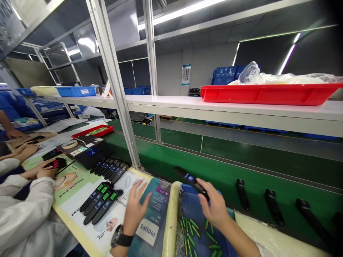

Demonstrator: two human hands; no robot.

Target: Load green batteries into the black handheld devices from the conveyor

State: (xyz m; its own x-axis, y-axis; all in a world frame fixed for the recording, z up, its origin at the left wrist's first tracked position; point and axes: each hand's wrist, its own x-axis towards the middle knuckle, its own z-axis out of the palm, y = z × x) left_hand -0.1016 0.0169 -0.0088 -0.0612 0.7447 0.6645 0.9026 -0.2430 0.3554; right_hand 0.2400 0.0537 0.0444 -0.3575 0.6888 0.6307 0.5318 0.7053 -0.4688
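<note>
My right hand (214, 207) grips a black remote control (190, 180) with a blue button, held above a blue bin (193, 207) lined with plastic that holds several green batteries (191, 230). My left hand (135, 210), a black watch on its wrist, rests open with fingers spread flat on a printed mat (150, 221). Just left of it lie several black remotes with green screens (100, 201).
A green conveyor belt (214, 167) carries three black remotes (270, 201) to my right. Another row of remotes (109, 167) and a black box (85, 151) lie farther left, beside a co-worker's hands (45, 171). A red tray (268, 93) sits on the shelf above; metal posts (120, 107) rise ahead.
</note>
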